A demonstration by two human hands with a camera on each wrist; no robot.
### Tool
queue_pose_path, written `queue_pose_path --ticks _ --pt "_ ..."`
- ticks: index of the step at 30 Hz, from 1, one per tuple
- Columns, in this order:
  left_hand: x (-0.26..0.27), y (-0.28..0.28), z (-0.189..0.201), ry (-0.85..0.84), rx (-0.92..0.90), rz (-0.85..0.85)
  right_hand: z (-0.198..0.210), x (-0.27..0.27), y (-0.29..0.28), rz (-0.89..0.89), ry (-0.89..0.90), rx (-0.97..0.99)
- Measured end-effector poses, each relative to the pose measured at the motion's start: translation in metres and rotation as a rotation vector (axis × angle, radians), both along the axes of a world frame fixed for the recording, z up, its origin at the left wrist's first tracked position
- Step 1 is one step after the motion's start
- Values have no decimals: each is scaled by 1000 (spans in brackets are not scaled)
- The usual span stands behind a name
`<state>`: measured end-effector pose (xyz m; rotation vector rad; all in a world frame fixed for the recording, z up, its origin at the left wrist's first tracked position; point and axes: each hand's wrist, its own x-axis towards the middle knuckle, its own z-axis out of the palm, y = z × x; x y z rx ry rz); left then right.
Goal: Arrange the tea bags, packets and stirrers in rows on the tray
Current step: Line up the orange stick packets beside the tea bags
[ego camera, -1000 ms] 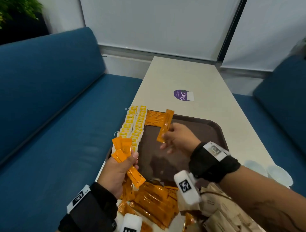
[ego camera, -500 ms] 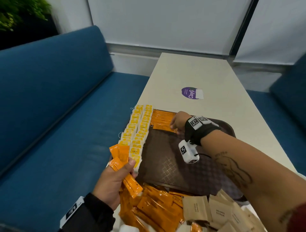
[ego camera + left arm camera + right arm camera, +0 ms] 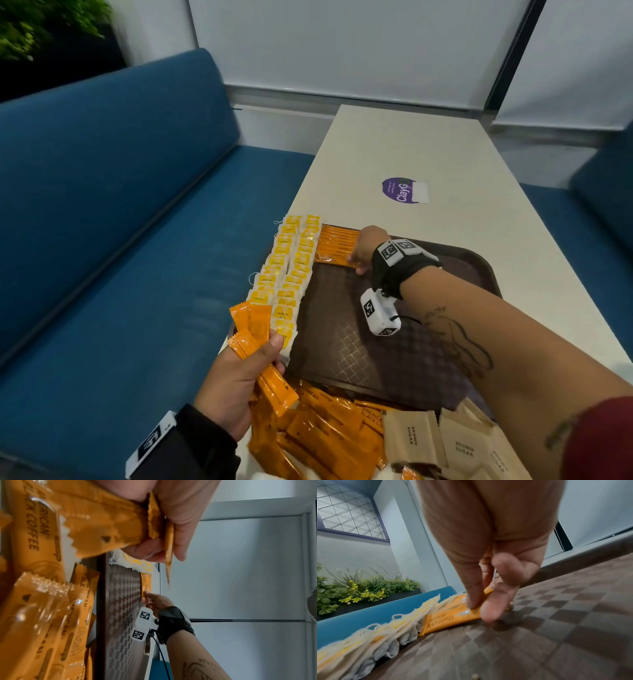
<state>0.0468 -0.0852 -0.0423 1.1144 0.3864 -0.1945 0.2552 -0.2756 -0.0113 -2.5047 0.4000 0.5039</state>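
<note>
A brown tray [image 3: 394, 359] lies on the white table. Yellow tea bags [image 3: 291, 270] run in two rows along its left edge. Orange coffee packets [image 3: 334, 243] lie side by side in its far left corner. My right hand [image 3: 358, 262] reaches there and pinches the end of the nearest orange packet [image 3: 447, 618], which lies flat on the tray [image 3: 539, 635] next to the tea bags [image 3: 376, 635]. My left hand [image 3: 239, 370] hovers off the tray's near left corner and grips a bundle of orange packets [image 3: 255, 330].
A loose heap of orange packets [image 3: 325, 435] and tan brown-sugar packets [image 3: 428, 442] sits at the tray's near edge. A purple sticker [image 3: 400, 190] marks the table beyond. Blue sofas flank the table on both sides.
My right hand carried one orange packet from above the tray's middle to the far left corner and laid it against the row. My left hand kept its bundle in place.
</note>
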Motion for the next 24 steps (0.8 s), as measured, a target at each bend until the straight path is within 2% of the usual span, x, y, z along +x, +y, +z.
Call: queue_pose_path --ticks 2,4,9,15,24 --pt "1 0 -1 -1 -4 1 -6 1 -6 157 25 -101" --pt "1 1 -4 1 -8 -2 -8 -1 -6 139 55 -46" --pt "3 -2 -8 -7 -23 -13 -12 0 -6 36 -9 -121" --pt "6 -4 -7 -17 -26 -28 -18 1 -7 55 -24 -58" --pt "6 -6 -7 12 12 -41 -18 -6 -15 122 -98 -82"
